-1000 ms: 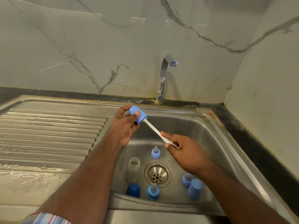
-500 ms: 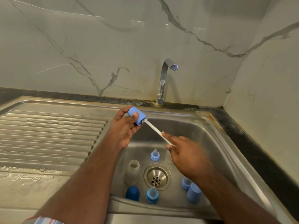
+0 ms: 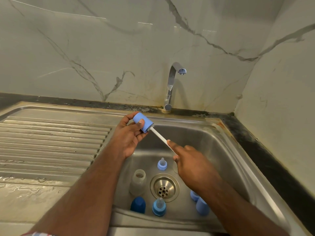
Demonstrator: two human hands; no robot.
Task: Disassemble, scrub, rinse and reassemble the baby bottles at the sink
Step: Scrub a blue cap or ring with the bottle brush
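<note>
1. Head view: left hand (image 3: 127, 138) grips the blue cap (image 3: 142, 122) above the sink (image 3: 226, 150).
2. Right hand (image 3: 192, 160) pinches the brush handle (image 3: 160, 136), bristles inside the cap.
3. Light, stiff, likely slippery plastic; holding its sides suits.

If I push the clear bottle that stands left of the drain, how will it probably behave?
The clear bottle looks like thin plastic and seems empty, so it is probably light. It stands upright and tall on the sink floor, so a push near its top would likely tip it. The steel may be wet, so a low push might slide it instead.
</note>
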